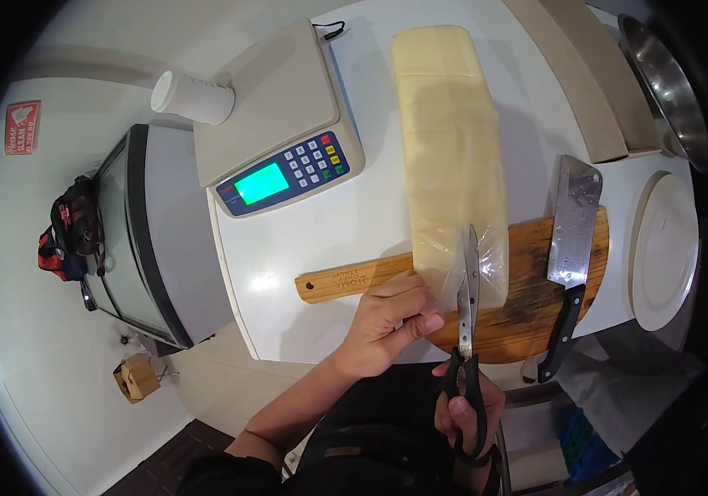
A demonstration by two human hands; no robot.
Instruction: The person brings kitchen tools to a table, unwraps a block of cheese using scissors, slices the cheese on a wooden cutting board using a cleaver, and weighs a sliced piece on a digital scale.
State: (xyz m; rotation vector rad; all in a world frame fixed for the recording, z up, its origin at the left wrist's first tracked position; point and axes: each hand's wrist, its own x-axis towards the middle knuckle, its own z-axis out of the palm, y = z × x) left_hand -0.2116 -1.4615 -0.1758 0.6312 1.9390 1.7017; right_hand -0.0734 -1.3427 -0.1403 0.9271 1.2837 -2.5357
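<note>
A long pale yellow block (451, 157) in clear plastic wrap lies on the white table, its near end over a round wooden board (519, 256). My left hand (391, 322) pinches the wrap at the block's near left corner. In my right hand (468, 409) are black-handled scissors (466, 322), their blades slightly apart and pointing away from me over the near end of the block. How far the blades have gone into the wrap cannot be made out. A cleaver (573, 231) with a black handle rests on the board's right part.
Left of the block stands a digital scale (288, 107) with a white cup (193, 97) on it. To the right are a white plate (665, 248), a cardboard box (589, 83) and a metal bowl (668, 87). The table's near edge (288, 357) runs before my body.
</note>
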